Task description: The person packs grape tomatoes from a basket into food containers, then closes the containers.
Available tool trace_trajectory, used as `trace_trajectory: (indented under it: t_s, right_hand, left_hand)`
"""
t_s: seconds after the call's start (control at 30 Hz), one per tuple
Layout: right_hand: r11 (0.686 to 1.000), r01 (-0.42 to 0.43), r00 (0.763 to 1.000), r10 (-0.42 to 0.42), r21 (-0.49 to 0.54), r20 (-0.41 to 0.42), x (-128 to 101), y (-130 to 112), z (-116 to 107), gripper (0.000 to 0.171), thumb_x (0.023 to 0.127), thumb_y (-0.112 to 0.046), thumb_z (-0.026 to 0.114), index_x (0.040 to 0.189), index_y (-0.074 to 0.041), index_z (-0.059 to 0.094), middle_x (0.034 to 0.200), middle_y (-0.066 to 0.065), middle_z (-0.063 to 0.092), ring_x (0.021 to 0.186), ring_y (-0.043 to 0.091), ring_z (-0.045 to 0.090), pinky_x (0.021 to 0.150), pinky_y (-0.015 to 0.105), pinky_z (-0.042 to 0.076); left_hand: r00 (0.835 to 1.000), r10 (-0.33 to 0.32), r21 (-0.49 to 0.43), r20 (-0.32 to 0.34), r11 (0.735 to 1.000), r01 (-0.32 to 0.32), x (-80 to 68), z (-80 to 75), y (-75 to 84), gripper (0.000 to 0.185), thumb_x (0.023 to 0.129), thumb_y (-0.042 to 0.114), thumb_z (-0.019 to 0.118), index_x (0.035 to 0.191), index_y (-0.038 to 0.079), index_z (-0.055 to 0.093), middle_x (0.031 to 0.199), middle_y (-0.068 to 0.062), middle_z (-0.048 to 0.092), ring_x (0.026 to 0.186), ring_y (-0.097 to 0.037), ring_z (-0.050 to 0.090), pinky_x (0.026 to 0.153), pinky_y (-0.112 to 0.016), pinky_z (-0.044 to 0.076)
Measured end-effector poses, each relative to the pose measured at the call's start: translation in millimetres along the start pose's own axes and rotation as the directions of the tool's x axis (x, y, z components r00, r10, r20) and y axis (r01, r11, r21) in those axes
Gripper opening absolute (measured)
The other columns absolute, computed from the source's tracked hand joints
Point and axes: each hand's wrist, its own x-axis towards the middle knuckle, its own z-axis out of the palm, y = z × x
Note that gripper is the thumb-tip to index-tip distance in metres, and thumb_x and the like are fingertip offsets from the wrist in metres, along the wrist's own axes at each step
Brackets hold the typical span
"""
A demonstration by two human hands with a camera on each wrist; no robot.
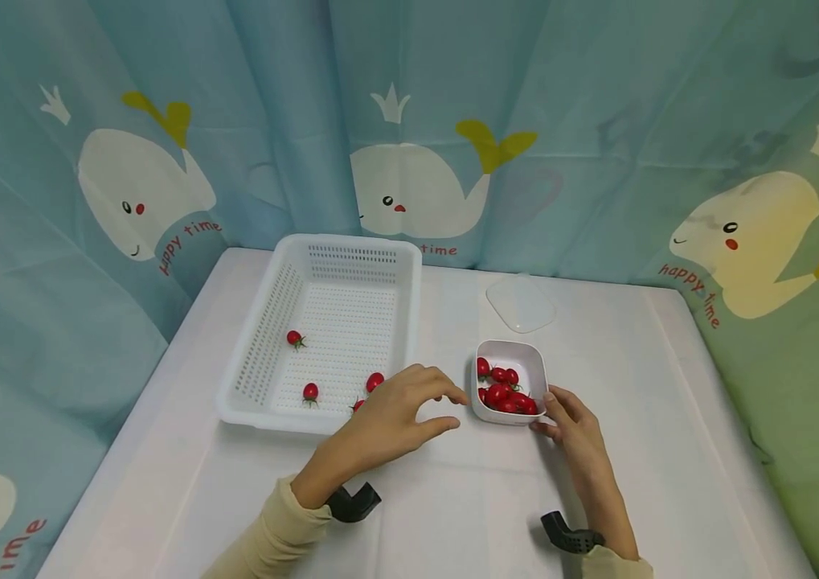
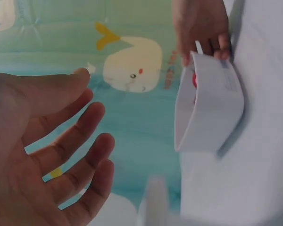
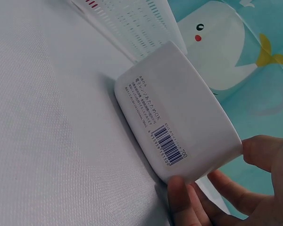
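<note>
My left hand (image 1: pixel 393 414) hovers between the white basket and a small white container, fingers loosely bent and nothing in them. In the left wrist view the fingers of that hand (image 2: pixel 61 141) are spread apart. My right hand (image 1: pixel 577 430) grips the near right corner of the white plastic container (image 1: pixel 510 352), thumb at the rim and fingers against the lower side. Several red cherry tomatoes (image 1: pixel 497 394) lie inside it. The right wrist view shows the container's printed side with a barcode (image 3: pixel 166 145), thumb and fingertips at one corner.
Left of the container stands a perforated white basket (image 1: pixel 246 362), with several cherry tomatoes (image 1: pixel 310 392) inside, partly covered by my left hand. A clear lid (image 1: pixel 522 304) lies behind the container. A whale-print curtain (image 1: pixel 293 161) hangs along the table's back and sides.
</note>
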Motion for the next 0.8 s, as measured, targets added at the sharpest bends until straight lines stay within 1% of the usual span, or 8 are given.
trace_trajectory:
  t_s: [0.13,0.23,0.3,0.47,0.53,0.6,0.7,0.8]
  right_hand:
    - [1.000,-0.001,1.000,0.001,-0.005,-0.003,0,1,1,0.058,0.111,-0.040,0.048,0.157,-0.005,0.040,0.158,0.018,0.044,0.099,-0.006,0.062,0.088,0.010,0.052]
    - [1.000,0.000,1.000,0.000,-0.006,-0.006,0,1,2,0.058,0.110,-0.041,0.049,0.156,-0.006,0.041,0.157,0.017,0.045,0.101,-0.005,0.062,0.087,0.010,0.053]
    - [1.000,0.006,1.000,-0.006,-0.002,-0.003,1,1,2,0.059,0.110,-0.041,0.049,0.156,-0.005,0.041,0.158,0.018,0.044,0.103,-0.004,0.061,0.088,0.011,0.054]
    - [1.000,0.007,1.000,-0.007,0.001,0.000,1,0,1,0.058,0.111,-0.039,0.048,0.157,-0.005,0.040,0.158,0.016,0.044,0.105,-0.005,0.059,0.088,0.012,0.054]
    - [1.000,0.006,1.000,-0.006,-0.002,-0.003,1,0,0,0.057,0.111,-0.038,0.047,0.156,-0.005,0.040,0.158,0.015,0.044,0.104,-0.005,0.060,0.088,0.011,0.054]
    - [1.000,0.008,1.000,-0.008,0.002,-0.004,1,0,0,0.057,0.111,-0.038,0.048,0.156,-0.004,0.040,0.158,0.016,0.044,0.104,-0.006,0.060,0.088,0.011,0.054]
    - [1.000,0.011,1.000,-0.011,0.007,-0.005,1,0,0,0.058,0.111,-0.039,0.049,0.156,-0.004,0.041,0.159,0.017,0.044,0.104,-0.006,0.059,0.088,0.012,0.055]
    - [1.000,0.007,1.000,-0.007,0.012,-0.007,1,1,-1,0.059,0.110,-0.039,0.050,0.156,-0.004,0.041,0.159,0.017,0.044,0.105,-0.006,0.059,0.088,0.012,0.055]
  left_hand:
    - [0.999,0.004,0.029,0.047,1.000,-0.006,-6.9,-14.6,-5.8,0.024,0.094,0.024,0.078,0.118,0.025,0.073,0.114,0.015,0.070,0.103,-0.009,0.062,0.091,-0.026,0.053]
    - [0.996,0.012,0.060,0.092,0.998,-0.017,-10.5,-26.1,-9.7,0.024,0.095,0.024,0.078,0.118,0.023,0.073,0.115,0.013,0.070,0.102,-0.011,0.063,0.090,-0.027,0.053]
    - [0.993,0.013,0.083,0.118,0.996,-0.023,-12.2,-34.0,-11.3,0.023,0.095,0.024,0.077,0.118,0.022,0.073,0.116,0.011,0.071,0.105,-0.013,0.065,0.091,-0.029,0.054]
    - [0.987,-0.004,0.101,0.162,0.995,-0.012,-12.6,-51.5,-15.4,0.023,0.095,0.024,0.077,0.117,0.023,0.073,0.115,0.011,0.071,0.104,-0.010,0.064,0.089,-0.029,0.055]
    - [0.983,-0.030,0.096,0.179,0.995,0.013,-10.7,-58.2,-17.8,0.023,0.095,0.025,0.078,0.117,0.025,0.073,0.114,0.014,0.070,0.100,-0.007,0.062,0.087,-0.027,0.054]
    - [0.975,-0.054,0.073,0.213,0.997,0.039,-7.9,-65.0,-21.6,0.021,0.095,0.024,0.078,0.116,0.025,0.074,0.114,0.013,0.070,0.098,-0.006,0.061,0.087,-0.028,0.054]
    - [0.956,-0.091,0.023,0.280,0.996,0.088,-2.8,-75.0,-28.2,0.020,0.095,0.021,0.077,0.115,0.023,0.074,0.112,0.010,0.072,0.096,-0.007,0.062,0.088,-0.030,0.055]
    - [0.938,-0.086,-0.003,0.335,0.996,0.093,3.5,-83.1,-36.6,0.019,0.095,0.019,0.077,0.114,0.020,0.074,0.111,0.008,0.073,0.094,-0.008,0.064,0.091,-0.036,0.056]
